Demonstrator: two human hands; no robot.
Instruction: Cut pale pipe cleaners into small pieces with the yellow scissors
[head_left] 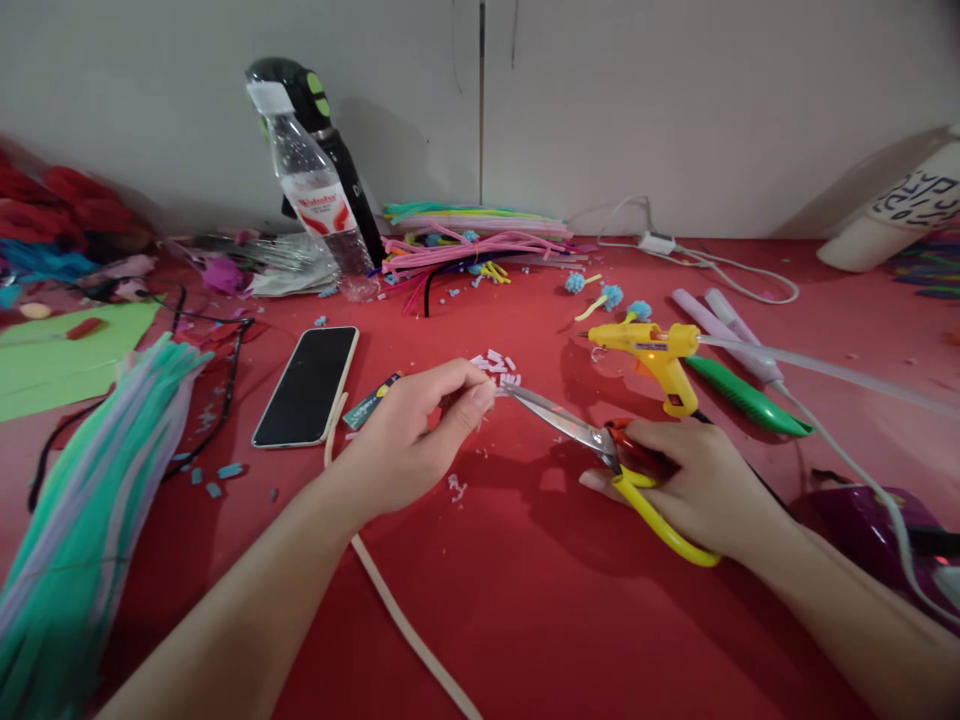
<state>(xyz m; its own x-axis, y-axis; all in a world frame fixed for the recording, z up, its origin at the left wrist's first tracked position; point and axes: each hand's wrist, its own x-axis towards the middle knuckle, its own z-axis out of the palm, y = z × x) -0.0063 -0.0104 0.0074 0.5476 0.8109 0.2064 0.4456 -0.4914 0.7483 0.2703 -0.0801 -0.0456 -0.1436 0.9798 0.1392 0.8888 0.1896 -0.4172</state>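
Note:
My left hand (427,420) reaches in over the red table, thumb and forefinger pinched together; whatever small thing lies between them is too small to name. In my right hand (690,480) is a pair of scissors (570,425) with yellow and red handles. Their blades point left and look nearly closed, with the tips right by my left fingertips. A little pile of short pale pink cut pieces (499,365) lies on the table just beyond those fingertips. Tiny whitish scraps (456,488) lie nearer to me.
A yellow glue gun (652,355), lamp lit, lies beyond my right hand with blue fuzzy balls (611,297) behind it. To the left are a phone (307,387), a cable (409,630) and a teal-lilac bundle of pipe cleaners (97,500). A plastic bottle (319,195) stands at the back.

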